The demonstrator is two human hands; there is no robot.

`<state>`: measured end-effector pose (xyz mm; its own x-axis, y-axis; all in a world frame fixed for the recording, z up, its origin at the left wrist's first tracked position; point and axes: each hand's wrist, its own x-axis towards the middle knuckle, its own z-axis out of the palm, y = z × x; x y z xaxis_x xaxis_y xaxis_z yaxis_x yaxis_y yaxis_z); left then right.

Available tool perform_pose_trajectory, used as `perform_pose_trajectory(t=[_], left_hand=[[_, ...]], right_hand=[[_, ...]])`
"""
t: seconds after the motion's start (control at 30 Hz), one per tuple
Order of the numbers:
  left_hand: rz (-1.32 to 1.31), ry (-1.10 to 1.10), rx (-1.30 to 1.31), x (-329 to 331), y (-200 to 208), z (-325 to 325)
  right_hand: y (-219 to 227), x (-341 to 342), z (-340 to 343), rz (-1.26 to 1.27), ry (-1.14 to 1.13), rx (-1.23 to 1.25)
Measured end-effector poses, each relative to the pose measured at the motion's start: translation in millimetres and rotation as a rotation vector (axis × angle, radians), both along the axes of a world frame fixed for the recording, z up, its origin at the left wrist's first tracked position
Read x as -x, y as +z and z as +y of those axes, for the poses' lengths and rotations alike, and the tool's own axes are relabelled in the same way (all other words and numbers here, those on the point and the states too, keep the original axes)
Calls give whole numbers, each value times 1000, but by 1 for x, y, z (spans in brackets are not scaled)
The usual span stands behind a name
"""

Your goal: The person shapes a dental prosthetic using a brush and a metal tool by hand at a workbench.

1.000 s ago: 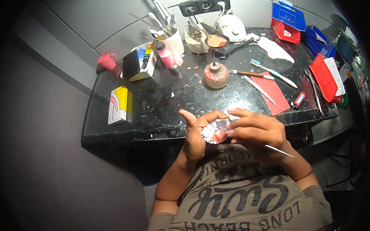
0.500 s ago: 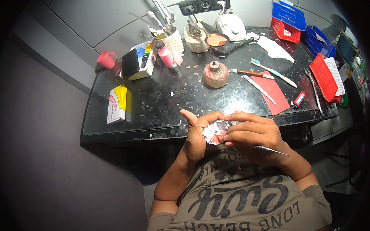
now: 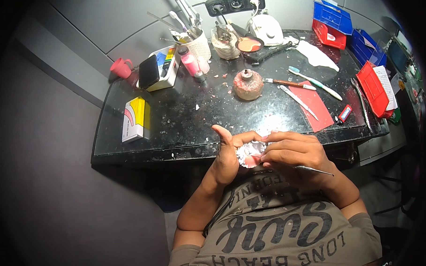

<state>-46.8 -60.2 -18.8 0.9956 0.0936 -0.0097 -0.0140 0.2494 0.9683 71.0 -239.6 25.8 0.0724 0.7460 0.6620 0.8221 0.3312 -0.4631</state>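
My left hand (image 3: 228, 157) has its thumb raised and its fingers curled round the far side of a small denture-like piece (image 3: 252, 161), pink with a shiny, pale, scalloped rim. My right hand (image 3: 295, 151) grips a slim metal dental instrument (image 3: 313, 169), whose handle sticks out below the palm toward the right. The tool's working end lies at the pink part, mostly covered by my right fingers. Both hands meet over the piece, just off the near edge of the black workbench (image 3: 170, 130).
On the bench stand a round burner-like pot (image 3: 248, 87), a wood-handled knife (image 3: 291, 84), a white knife (image 3: 300, 104), a toothbrush (image 3: 317, 85) and a pink wax sheet (image 3: 319, 120). A yellow-white box (image 3: 134, 119) sits left; a small pan (image 3: 250, 45) lies farther back.
Both hands and the denture-like piece have shifted very slightly to the right and nearer. The piece's rim is turned a little; the grip stays the same.
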Motion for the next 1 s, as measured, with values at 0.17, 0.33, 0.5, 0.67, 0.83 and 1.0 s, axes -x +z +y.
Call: perform_pose_trajectory(t=[0.17, 0.33, 0.5, 0.67, 0.83, 1.0], left_hand=[[61, -32, -89, 0, 1, 1], [90, -55, -84, 0, 0, 1], [49, -26, -219, -2, -7, 3], [100, -60, -74, -2, 2, 1], [95, -71, -53, -2, -1, 2], [93, -46, -106, -2, -1, 1]], right_hand=[[2, -2, -2, -8, 9, 45], [4, -5, -4, -6, 29, 91], [5, -8, -7, 13, 47, 126], [2, -5, -5, 23, 16, 91], [3, -2, -3, 3, -10, 64], [2, -4, -5, 26, 4, 72]])
